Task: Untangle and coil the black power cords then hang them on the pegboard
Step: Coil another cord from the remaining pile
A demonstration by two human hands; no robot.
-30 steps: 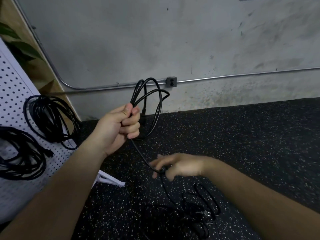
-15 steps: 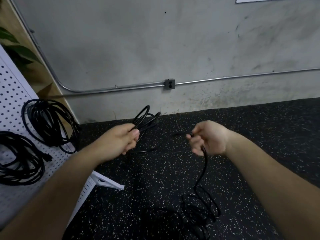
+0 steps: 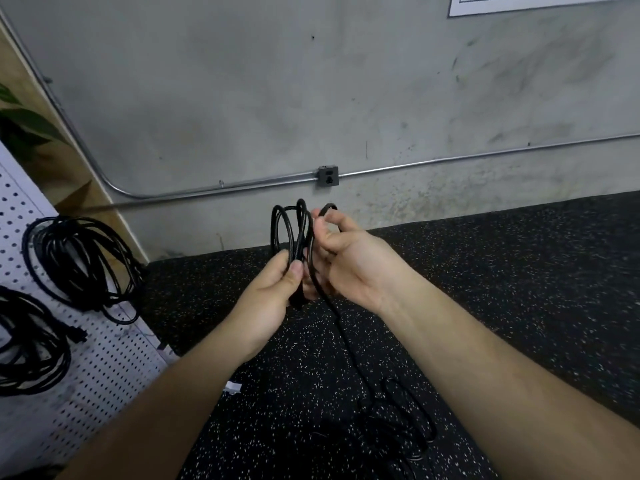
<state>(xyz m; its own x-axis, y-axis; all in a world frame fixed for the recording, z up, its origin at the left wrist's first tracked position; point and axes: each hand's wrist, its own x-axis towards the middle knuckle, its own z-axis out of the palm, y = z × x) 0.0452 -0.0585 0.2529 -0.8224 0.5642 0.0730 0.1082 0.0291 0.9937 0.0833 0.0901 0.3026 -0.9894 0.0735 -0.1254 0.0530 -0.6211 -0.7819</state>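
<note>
Left hand [image 3: 273,299] grips the lower part of a partly wound black power cord [image 3: 287,226], with the thumb pressed across the gathered strands and the fingers curled behind them. Right hand [image 3: 349,261] is just beside it on the right, fingers curled, pinching one strand at the top of the loops between thumb and forefinger. Both hands are held close together above the floor [image 3: 519,289], near the centre of the scene. Several loops of the cord stand upright above the left hand. From between the hands, a single strand runs down and toward the near side, ending in the uncoiled remainder [image 3: 398,414], which lies in a loose tangle on the floor between the forearms. The floor is black rubber with white flecks. A white pegboard [image 3: 104,358] stands at the left edge, tilted. Two finished black coils hang on it: one coil [image 3: 79,261] on the far part of the board, and a second coil [image 3: 27,348] nearer and further left, cut off by the frame edge. A small white foot [image 3: 232,388] rests on the floor near the board's lower edge. The far side is closed by a grey concrete wall [image 3: 242,98]. A metal conduit [image 3: 450,161] runs along the wall to a grey outlet box [image 3: 328,176], then curves upward at the left. Green plant leaves [image 3: 24,126] show at the far left, and a white sheet [image 3: 540,3] is fixed to the wall at top right.
</note>
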